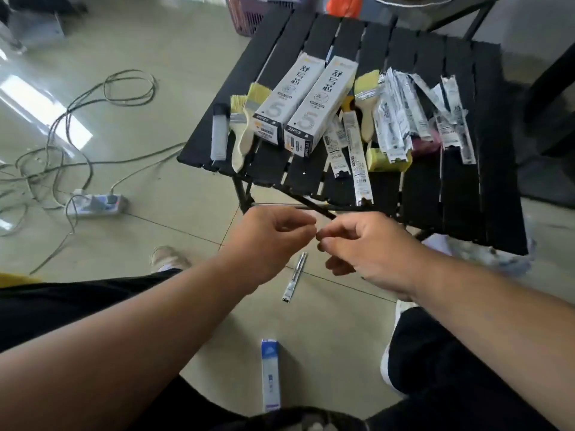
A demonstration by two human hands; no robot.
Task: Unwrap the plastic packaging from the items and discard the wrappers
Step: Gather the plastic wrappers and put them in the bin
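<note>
The left hand (273, 241) and the right hand (370, 247) meet just in front of the near edge of the black slatted worktop (460, 194). The fingers (298, 227) of both hands are curled and pinch something small between them. A thin dark pen refill (314, 206) pokes out up and to the left from where the hands meet. I cannot tell for sure if it has its wrapper on, because the spot is blurry. I think the refill is very light and thin, and stiff enough to stay straight but easy to bend. The plastic wrapper is likely thin, soft and slippery, so it is best to pinch it at one end and hold the refill near the other end. On the worktop lie two long white refill boxes (305, 104) side by side, each with a big 5 on it. I count three paint brushes (245, 119) with pale bristles, two at the left and one in the middle. There is one clear tube (219, 132) at the far left. A heap of wrapped refills or wrappers (401, 113) lies to the right, too mixed up to count. On the floor (155, 51) lie one wrapped refill (294, 276) and one small white and blue box (270, 374), and a power strip (96, 205) sits off to the left.
</note>
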